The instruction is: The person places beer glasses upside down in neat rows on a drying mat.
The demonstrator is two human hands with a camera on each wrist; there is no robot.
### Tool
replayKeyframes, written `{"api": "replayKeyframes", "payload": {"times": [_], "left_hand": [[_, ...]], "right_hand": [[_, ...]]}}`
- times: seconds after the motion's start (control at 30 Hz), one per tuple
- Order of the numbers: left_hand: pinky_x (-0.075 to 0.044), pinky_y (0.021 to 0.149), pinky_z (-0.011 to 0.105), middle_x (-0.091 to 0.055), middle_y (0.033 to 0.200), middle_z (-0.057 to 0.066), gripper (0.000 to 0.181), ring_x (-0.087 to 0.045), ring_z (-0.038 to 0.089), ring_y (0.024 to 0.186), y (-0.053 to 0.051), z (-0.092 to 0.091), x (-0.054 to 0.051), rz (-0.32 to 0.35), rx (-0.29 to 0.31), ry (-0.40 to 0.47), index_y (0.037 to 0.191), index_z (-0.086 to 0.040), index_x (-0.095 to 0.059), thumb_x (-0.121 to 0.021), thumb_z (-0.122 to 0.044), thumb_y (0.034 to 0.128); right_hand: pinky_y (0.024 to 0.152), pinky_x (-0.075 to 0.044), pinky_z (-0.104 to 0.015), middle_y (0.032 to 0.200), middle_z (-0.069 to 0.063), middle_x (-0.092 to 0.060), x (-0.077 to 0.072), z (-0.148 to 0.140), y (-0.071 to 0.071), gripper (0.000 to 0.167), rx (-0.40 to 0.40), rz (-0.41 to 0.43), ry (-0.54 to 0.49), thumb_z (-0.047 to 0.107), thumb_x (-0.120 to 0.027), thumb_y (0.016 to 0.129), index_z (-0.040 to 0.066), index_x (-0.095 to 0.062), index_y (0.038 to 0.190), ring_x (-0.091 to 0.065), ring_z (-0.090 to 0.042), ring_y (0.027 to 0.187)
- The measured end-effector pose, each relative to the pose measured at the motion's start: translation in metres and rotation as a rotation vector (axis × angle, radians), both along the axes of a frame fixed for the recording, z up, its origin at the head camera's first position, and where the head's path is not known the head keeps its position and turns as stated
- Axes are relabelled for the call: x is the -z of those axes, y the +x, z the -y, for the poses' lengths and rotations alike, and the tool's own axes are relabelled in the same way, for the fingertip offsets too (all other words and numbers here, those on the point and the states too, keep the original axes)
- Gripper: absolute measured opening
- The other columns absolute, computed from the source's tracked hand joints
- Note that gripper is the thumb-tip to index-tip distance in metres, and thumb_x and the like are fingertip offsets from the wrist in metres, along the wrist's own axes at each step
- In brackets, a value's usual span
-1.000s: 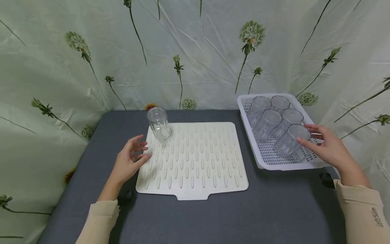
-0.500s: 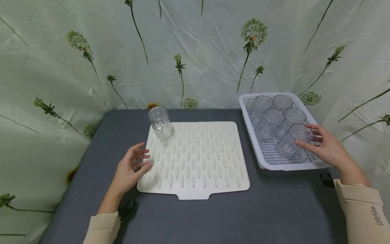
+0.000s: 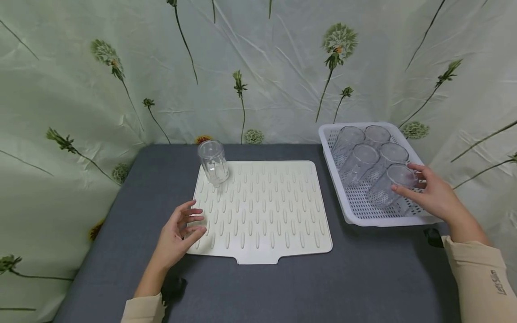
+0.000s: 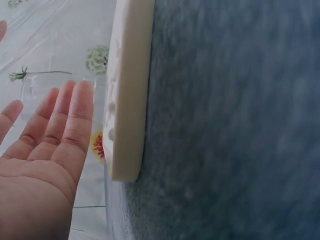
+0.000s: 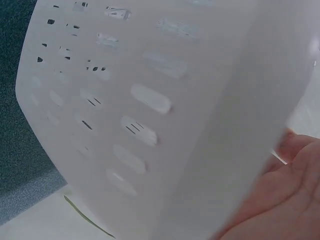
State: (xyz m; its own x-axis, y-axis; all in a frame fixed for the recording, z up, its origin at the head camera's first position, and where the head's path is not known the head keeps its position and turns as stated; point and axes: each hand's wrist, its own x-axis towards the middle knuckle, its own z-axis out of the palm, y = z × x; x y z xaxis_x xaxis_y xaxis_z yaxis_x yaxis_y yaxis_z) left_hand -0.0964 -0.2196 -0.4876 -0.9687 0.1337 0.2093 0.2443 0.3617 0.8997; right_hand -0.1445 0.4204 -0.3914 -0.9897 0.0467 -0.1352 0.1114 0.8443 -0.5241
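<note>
In the head view an upturned clear drinking glass [image 3: 213, 163] stands on the back left corner of a white ridged mat [image 3: 258, 211]. My left hand [image 3: 177, 233] hovers at the mat's left edge, fingers loosely bent and holding nothing; the left wrist view shows its bare palm [image 4: 40, 175] beside the mat's edge [image 4: 131, 90]. On the right, my right hand [image 3: 436, 195] grips the nearest glass [image 3: 389, 186] in a white basket [image 3: 349, 220], thumb on its near side and fingers on the far side. The basket wall hides most of that hand in the right wrist view.
Several more clear glasses [image 3: 361, 159] lean upside down in the basket's rear part. Dark grey cloth [image 3: 307, 291] covers the table. A flower-printed curtain [image 3: 274, 80] hangs behind and along both sides.
My left hand has drawn back toward the front and slightly right, away from the standing glass. The right hand stays at the same basket glass, and the view has shifted slightly.
</note>
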Motion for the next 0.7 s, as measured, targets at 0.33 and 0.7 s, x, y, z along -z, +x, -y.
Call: {"api": "replayKeyframes", "payload": {"times": [0.33, 0.7], "left_hand": [[-0.061, 0.089, 0.019, -0.064, 0.138, 0.024, 0.077, -0.071, 0.013, 0.117, 0.0032, -0.0009, -0.0007, -0.009, 0.002, 0.013, 0.159, -0.008, -0.045, -0.081, 0.001, 0.0923], [-0.062, 0.088, 0.022, -0.063, 0.14, 0.021, 0.08, -0.07, 0.012, 0.118, 0.0044, -0.0006, -0.004, -0.003, -0.003, -0.019, 0.162, -0.018, -0.044, -0.082, -0.002, 0.0931]], "right_hand": [[0.097, -0.045, -0.077, 0.151, -0.048, -0.037, 0.0012, 0.0011, -0.0045, 0.1, -0.006, -0.007, 0.01, 0.049, -0.068, 0.102, -0.008, -0.017, 0.166, -0.044, -0.066, 0.131], [0.095, -0.047, -0.075, 0.152, -0.046, -0.037, 0.0012, 0.0023, -0.0042, 0.102, 0.033, 0.002, -0.009, 0.053, -0.07, 0.1, -0.009, -0.02, 0.164, -0.043, -0.063, 0.132]]}}
